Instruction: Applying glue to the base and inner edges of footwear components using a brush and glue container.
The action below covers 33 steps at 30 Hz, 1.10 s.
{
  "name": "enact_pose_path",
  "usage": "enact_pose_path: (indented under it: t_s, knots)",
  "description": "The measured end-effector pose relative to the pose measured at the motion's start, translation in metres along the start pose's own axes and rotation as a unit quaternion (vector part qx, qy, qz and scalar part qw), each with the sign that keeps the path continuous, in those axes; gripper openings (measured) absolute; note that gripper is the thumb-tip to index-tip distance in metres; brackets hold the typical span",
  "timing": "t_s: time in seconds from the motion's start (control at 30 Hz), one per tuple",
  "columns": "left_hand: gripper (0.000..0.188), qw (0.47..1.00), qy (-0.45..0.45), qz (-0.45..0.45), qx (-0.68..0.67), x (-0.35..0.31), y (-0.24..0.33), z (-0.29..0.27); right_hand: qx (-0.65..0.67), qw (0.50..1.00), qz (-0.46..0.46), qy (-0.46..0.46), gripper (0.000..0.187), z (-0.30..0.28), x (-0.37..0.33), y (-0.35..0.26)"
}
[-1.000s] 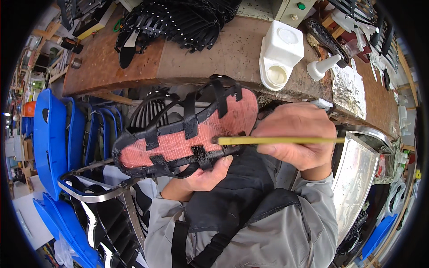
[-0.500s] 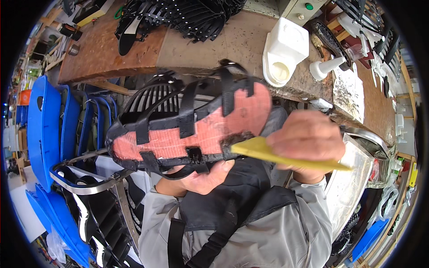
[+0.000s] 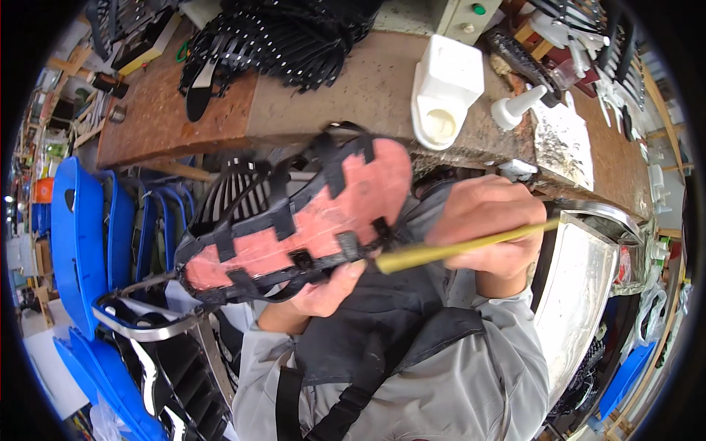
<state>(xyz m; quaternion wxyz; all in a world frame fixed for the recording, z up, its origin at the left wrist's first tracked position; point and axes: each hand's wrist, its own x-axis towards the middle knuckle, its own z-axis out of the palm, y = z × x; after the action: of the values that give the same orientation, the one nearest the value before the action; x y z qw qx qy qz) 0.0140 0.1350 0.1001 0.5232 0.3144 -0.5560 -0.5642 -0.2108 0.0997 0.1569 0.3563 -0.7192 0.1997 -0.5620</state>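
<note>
A strappy black sandal upper (image 3: 283, 224) is stretched over a shoe form, its sole side turned up toward me. The pink insole (image 3: 323, 213) shows there, with black strap ends folded over its edges. My left hand (image 3: 327, 292) grips the sandal from below along its near edge, fingers mostly hidden beneath. My right hand (image 3: 489, 224) is closed around a flat yellow tool (image 3: 434, 251), whose exact kind is blurred. The tool's left end is close to the sandal's near edge; whether they touch I cannot tell.
The workbench (image 3: 316, 103) ahead carries a heap of black studded straps (image 3: 287, 44), a white container (image 3: 448, 88) and a white nozzle bottle (image 3: 515, 109). Blue curved panels (image 3: 77, 235) stand at left by a metal-framed rack (image 3: 151, 332). A pale panel (image 3: 577, 294) stands at right.
The sandal has shifted left and tilted, its wide end now nearer the middle. My right hand has moved slightly left and turned the yellow tool more edge-on, its left end lower.
</note>
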Motion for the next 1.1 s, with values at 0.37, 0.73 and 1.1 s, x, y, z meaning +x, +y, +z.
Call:
enact_pose_path:
  t_s: [0.37,0.73,1.1]
  knots:
    - [0.04,0.978,0.179,0.109,0.018,0.011,-0.053,-0.01,-0.174,0.882,0.338,0.279,0.02,-0.077,-0.078,0.13]
    - [0.044,0.974,0.2,0.109,0.021,0.026,-0.062,-0.009,-0.145,0.893,0.371,0.21,0.017,-0.08,-0.066,0.125]
    - [0.042,0.99,0.102,0.082,-0.057,0.018,-0.041,-0.01,-0.156,0.878,0.392,0.225,0.016,-0.068,-0.054,0.068]
